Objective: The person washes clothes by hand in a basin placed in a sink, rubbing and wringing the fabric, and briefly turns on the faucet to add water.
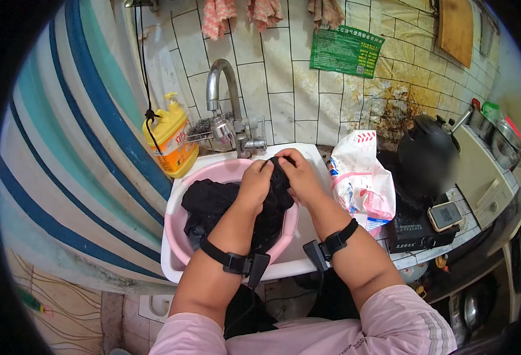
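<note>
Black wet-looking cloth [210, 201] lies bunched in a pink basin [176, 229], which stands in the white sink [312, 236]. Over the basin's right rim, my left hand [255, 182] and my right hand [300, 175] pinch a raised part of the same cloth between them. Both hands are closed, close together, with the fabric running down from them into the basin. What kind of garment it is, I cannot make out. Just behind the basin stands the metal faucet [225, 83], its spout above the rim.
A yellow detergent jug [174, 142] stands at the sink's back left, beside a striped curtain [89, 148]. To the right are a white-and-pink plastic package [364, 177], a black pan [426, 148] on a stove and a phone [444, 216]. Cloths [264, 13] hang above.
</note>
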A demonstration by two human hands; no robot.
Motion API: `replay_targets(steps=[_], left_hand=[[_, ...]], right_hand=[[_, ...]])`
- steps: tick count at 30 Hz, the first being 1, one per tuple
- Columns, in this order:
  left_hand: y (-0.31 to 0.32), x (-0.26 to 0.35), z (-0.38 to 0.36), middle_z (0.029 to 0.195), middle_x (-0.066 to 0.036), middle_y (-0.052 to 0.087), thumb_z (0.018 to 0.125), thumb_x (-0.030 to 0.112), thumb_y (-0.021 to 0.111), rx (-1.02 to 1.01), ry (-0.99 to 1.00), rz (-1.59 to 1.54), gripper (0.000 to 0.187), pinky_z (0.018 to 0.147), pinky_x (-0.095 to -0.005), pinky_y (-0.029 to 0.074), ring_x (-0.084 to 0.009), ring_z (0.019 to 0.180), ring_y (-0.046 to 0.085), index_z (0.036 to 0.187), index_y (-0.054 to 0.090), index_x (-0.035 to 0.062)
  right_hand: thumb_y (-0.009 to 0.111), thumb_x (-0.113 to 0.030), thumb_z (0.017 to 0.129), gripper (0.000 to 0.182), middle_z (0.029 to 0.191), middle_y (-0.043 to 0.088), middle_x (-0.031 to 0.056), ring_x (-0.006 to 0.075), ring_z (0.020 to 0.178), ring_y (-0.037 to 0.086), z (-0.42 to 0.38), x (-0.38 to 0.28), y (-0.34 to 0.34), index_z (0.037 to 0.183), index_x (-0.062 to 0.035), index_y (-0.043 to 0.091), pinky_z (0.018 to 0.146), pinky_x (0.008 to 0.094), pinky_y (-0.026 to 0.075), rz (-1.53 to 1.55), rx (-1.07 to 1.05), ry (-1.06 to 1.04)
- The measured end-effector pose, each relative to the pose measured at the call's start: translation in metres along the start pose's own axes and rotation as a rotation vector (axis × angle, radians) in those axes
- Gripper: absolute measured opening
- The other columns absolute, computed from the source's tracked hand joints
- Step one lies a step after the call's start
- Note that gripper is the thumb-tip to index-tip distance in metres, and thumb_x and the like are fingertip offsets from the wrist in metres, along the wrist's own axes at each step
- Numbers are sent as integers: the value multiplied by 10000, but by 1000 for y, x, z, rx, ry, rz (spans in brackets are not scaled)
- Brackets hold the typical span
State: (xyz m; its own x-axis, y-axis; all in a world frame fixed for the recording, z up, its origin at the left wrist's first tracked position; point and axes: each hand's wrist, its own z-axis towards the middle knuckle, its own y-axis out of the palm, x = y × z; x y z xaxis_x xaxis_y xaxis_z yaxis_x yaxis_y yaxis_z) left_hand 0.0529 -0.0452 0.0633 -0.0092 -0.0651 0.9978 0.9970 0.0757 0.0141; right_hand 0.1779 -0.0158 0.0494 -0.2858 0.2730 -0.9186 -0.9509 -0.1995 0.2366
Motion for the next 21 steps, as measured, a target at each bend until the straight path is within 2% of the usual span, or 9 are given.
replay_targets(steps=[2,4,5,7,10,12,14,17,21], left_hand=[[2,-4,3,914,-102,614,950,295,509,101,88,-8,333,742,-316,442,-165,826,554,1040,576,-19],[3,0,2,995,-140,596,960,305,474,259,-26,58,344,780,-342,436,-203,892,540,1092,544,-5],[3,1,0,995,-140,596,960,305,474,259,-27,57,344,780,-342,436,-203,892,540,1092,544,-5],[6,5,-4,1060,-173,583,969,335,430,211,-166,-81,377,807,-368,428,-256,965,538,1137,514,8],[14,5,-7,1074,-208,592,974,322,391,229,-201,-129,387,821,-381,429,-304,982,560,1102,535,-13],[11,-4,-2,1058,-225,599,974,309,378,162,-105,-5,388,827,-385,430,-318,982,569,1066,551,-25],[7,-24,10,969,-256,615,970,266,368,97,106,196,390,822,-394,433,-345,927,590,955,585,-57],[17,-3,-13,918,-256,612,968,271,384,56,190,237,390,798,-403,432,-338,868,586,942,584,-62],[11,-4,-6,887,-239,610,962,270,409,62,151,220,377,770,-398,431,-318,816,574,938,585,-62]], right_hand=[[570,-151,894,149,883,560,74,179,799,515,3,12,0,991,-43,536,722,291,426,-254,-84,-139],[591,-196,871,220,939,526,157,308,883,517,-4,6,6,982,-21,518,809,363,423,-393,-154,-271],[591,-196,871,220,939,526,157,308,883,517,-9,5,10,982,-21,518,809,363,423,-394,-155,-270],[589,-165,887,186,891,520,131,244,832,499,-16,-1,19,940,-16,491,780,318,421,-588,-61,-441],[580,-150,891,168,825,519,143,261,759,506,-23,-6,25,891,-5,495,725,323,433,-626,44,-474],[566,-149,900,161,782,521,135,257,724,510,-20,-6,24,871,-4,504,699,323,437,-619,84,-509],[531,-202,917,225,721,545,204,375,693,526,-10,-2,16,856,14,514,661,402,435,-631,126,-218],[503,-212,938,257,684,544,234,394,649,511,15,42,-8,823,18,505,627,408,429,-401,33,-56],[486,-213,946,238,726,556,260,441,681,541,-12,-3,12,839,0,489,603,450,431,-707,128,-244]])
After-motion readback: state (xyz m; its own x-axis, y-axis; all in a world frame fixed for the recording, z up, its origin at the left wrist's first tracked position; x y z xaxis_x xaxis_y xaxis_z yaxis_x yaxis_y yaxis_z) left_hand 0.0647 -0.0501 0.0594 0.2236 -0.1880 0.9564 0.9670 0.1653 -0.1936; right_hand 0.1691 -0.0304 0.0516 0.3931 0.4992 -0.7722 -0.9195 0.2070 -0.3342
